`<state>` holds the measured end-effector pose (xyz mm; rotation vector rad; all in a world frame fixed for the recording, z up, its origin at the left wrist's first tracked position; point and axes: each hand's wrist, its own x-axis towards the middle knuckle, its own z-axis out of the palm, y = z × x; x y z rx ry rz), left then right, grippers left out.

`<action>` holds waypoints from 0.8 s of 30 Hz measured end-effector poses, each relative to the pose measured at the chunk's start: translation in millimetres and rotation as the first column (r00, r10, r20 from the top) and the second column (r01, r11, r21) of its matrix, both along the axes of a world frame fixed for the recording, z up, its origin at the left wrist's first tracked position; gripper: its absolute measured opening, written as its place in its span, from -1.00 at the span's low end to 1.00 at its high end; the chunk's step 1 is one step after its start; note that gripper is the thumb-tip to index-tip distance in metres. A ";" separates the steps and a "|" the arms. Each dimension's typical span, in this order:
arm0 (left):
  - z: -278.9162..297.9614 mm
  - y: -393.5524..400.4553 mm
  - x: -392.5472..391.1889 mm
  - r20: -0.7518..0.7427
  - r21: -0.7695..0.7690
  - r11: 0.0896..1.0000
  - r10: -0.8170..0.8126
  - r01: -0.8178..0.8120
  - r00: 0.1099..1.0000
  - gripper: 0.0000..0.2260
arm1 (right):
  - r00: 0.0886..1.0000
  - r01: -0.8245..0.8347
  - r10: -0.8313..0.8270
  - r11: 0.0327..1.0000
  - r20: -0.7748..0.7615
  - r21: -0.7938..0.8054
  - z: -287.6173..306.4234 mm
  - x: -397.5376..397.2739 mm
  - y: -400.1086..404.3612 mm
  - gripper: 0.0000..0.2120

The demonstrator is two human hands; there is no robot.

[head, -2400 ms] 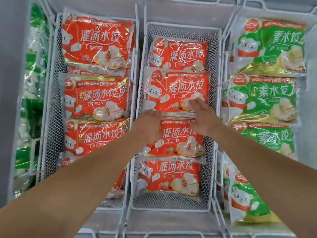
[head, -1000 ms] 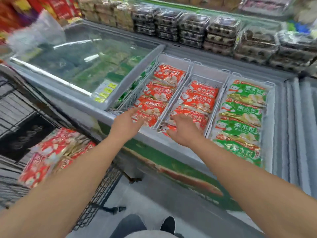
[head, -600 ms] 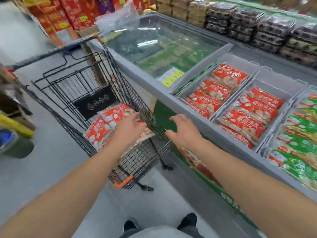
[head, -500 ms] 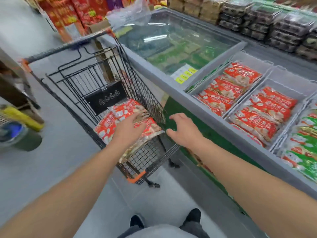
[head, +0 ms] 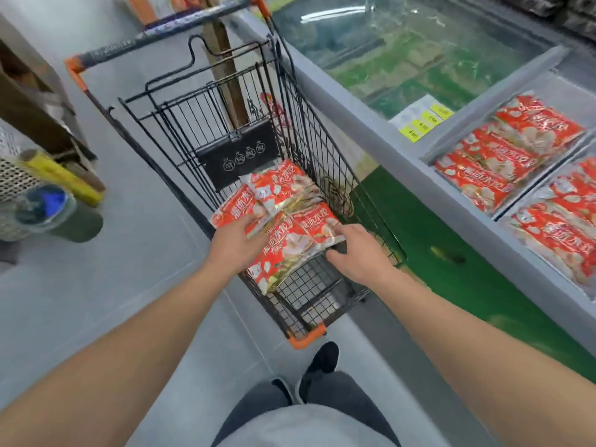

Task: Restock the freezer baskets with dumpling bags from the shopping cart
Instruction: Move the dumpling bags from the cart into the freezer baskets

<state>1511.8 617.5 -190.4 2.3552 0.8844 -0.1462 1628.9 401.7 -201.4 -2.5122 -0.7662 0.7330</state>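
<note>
Several red dumpling bags (head: 280, 188) lie piled in the black wire shopping cart (head: 325, 156). The nearest dumpling bag (head: 283, 250) leans tilted against the cart's near wall. My left hand (head: 237, 243) rests on the left edge of this bag, fingers spread and fairly straight. My right hand (head: 358, 253) has its fingers on top of the bag's right corner and its thumb under it. At the right the freezer baskets (head: 429, 156) hold rows of red dumpling bags (head: 506, 156).
The grey freezer rim (head: 403, 162) runs right beside the cart. A glass lid (head: 419, 50) covers the far section of the freezer. A wooden post (head: 222, 59) stands behind the cart. A bin with a yellow roll (head: 48, 201) sits on the grey floor at the left.
I have turned from the freezer baskets to the cart. My left hand stayed on the bags while my right hand came down from mid-air onto the nearest bag's right corner.
</note>
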 end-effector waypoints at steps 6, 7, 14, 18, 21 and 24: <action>-33.5 35.7 28.5 -0.097 -0.020 1.000 -0.009 0.007 0.995 -0.44 | 0.995 -0.010 0.003 0.998 -0.101 -0.069 -39.9 30.0 34.0 -0.54; -39.7 43.1 34.9 -0.113 -0.034 0.999 -0.015 0.011 0.993 -0.44 | 0.993 -0.006 -0.003 0.997 -0.116 -0.077 -46.0 34.8 40.9 -0.54; -102.2 97.5 94.3 -0.238 -0.156 0.979 -0.163 0.128 0.957 -0.47 | 0.975 0.051 -0.086 0.984 -0.203 -0.168 -103.1 70.1 93.6 -0.55; -132.1 119.1 121.9 -0.286 -0.217 0.969 -0.181 0.120 0.941 -0.53 | 0.945 0.133 -0.195 0.963 -0.263 -0.236 -136.7 82.0 120.6 -0.56; -159.1 130.9 135.8 -0.319 -0.263 0.953 -0.234 0.151 0.918 -0.53 | 0.931 0.142 -0.226 0.947 -0.286 -0.287 -159.6 92.1 143.6 -0.53; -186.6 133.7 142.2 -0.357 -0.327 0.929 -0.294 0.176 0.886 -0.53 | 0.913 0.184 -0.282 0.930 -0.296 -0.318 -185.7 101.3 161.7 -0.57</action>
